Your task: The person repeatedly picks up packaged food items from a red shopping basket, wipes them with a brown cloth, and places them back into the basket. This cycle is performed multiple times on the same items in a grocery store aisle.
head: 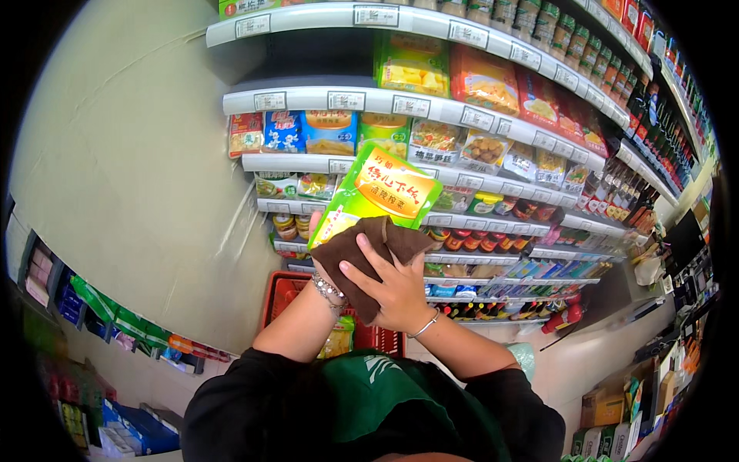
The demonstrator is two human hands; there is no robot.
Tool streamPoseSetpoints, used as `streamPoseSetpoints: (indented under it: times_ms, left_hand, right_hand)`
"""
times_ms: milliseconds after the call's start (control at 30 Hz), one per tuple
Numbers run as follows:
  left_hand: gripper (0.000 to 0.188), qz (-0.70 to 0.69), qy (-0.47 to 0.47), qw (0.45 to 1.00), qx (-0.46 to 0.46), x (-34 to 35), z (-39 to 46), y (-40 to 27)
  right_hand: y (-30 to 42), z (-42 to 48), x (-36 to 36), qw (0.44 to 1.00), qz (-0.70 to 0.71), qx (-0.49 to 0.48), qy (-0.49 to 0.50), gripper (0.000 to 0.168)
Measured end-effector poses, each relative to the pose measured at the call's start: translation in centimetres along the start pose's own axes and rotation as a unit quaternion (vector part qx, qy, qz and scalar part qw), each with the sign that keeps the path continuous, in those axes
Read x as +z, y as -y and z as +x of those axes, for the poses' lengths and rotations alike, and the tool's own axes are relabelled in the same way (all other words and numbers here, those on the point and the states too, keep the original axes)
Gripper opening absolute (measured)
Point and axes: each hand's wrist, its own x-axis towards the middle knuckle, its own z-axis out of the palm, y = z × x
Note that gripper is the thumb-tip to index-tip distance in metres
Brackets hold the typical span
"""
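Observation:
A green and yellow food pouch (375, 185) with printed writing is held up in front of the shelves, tilted to the right. My left hand (316, 222) supports it from behind; most of that hand is hidden by the pouch and a brown cloth (352, 265). The cloth covers the pouch's lower part. My right hand (398, 289) presses the cloth against the pouch, fingers spread over the fabric, with some of it gathered by the thumb.
Shelves (340, 101) of packets, jars and bottles curve ahead and rightward. Below my arms sits a red plastic basket (283, 289) with a green-yellow packet (338, 338) in it. A pale wall (144, 173) bounds the left. A fire extinguisher (563, 317) and cardboard boxes (603, 404) stand right.

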Motion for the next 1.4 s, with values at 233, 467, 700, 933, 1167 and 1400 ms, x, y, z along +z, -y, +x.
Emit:
streamPoseSetpoints:
  times_ms: [233, 467, 700, 933, 1167, 1400]
  left_hand:
    - [0.062, 0.018, -0.059, 0.994, -0.09, -5.6, -3.3, -0.1]
    - [0.058, 0.068, -0.074, 0.99, -0.098, -5.1, -4.1, -0.5]
    - [0.061, 0.029, -0.058, 0.995, -0.073, -4.3, -4.7, 0.3]
    - [0.065, -0.026, -0.064, 0.998, 0.013, -3.1, -5.5, 1.8]
    - [0.068, -0.049, -0.168, 0.984, -0.021, -5.4, -5.0, 2.2]
    - [0.067, -0.02, -0.103, 0.994, 0.008, -7.6, -6.2, 1.8]
  right_hand:
    - [0.8, -0.3, 1.0, 0.997, 0.047, -0.045, -0.028, 0.055]
    - [1.4, -0.5, 1.5, 0.998, 0.038, -0.04, -0.012, 0.052]
    - [2.1, 0.7, 1.5, 0.998, -0.012, -0.051, 0.042, 0.068]
    - [-1.0, 4.6, 1.1, 0.998, -0.032, 0.056, -0.01, 0.066]
    - [-0.3, 4.1, 4.8, 0.965, -0.035, 0.257, 0.034, 0.047]
    - [2.9, 1.2, 6.8, 0.975, 0.057, 0.141, 0.164, 0.058]
